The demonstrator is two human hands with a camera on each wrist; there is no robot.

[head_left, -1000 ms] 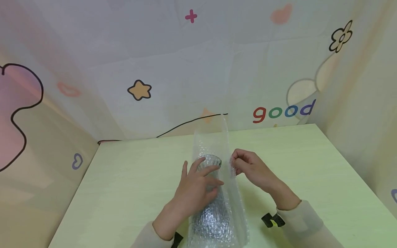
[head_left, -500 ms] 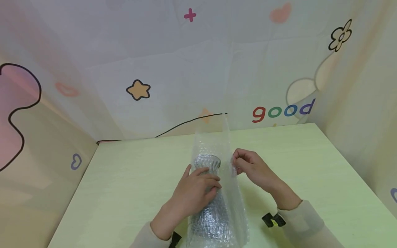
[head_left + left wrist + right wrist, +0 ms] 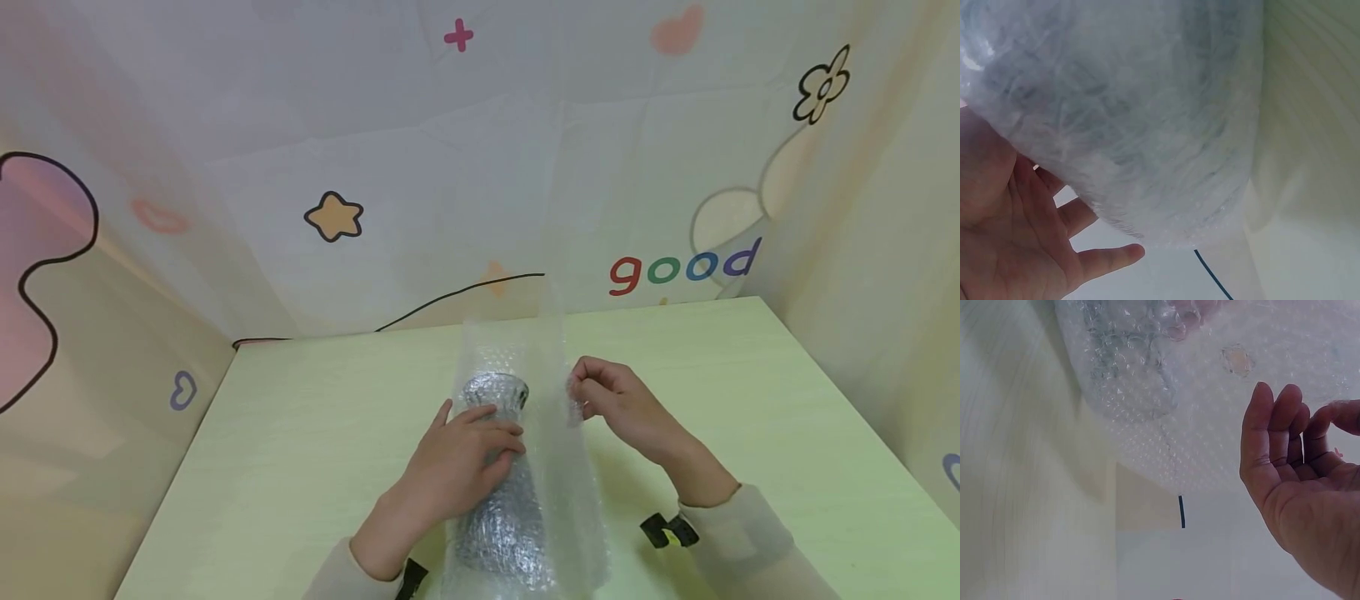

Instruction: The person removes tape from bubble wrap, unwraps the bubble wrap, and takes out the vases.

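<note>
A clear, ridged glass vessel (image 3: 504, 542), vase-like in outline, shows through bubble wrap (image 3: 581, 508) in the middle of the table. Its narrower rimmed end points toward the back wall. My left hand (image 3: 457, 462) rests over its upper part, fingers laid across the film; in the left wrist view the hand's fingers (image 3: 1107, 261) extend alongside the wrapped side. On the right, my right hand (image 3: 618, 408) pinches the loose edge of the wrap between thumb and forefinger, holding it away from the glass. The right wrist view shows the raised sheet (image 3: 1147, 419) beside the fingers.
The pale green table (image 3: 315, 450) surrounds the wrapped vessel. A printed cloth backdrop (image 3: 420, 183) hangs along the back and both sides. The wrap's far end stands up past the table's back edge in the head view.
My left hand has lowered its spread fingers onto the vessel and moved slightly left and down. My right hand has drawn the wrap edge a little to the right.
</note>
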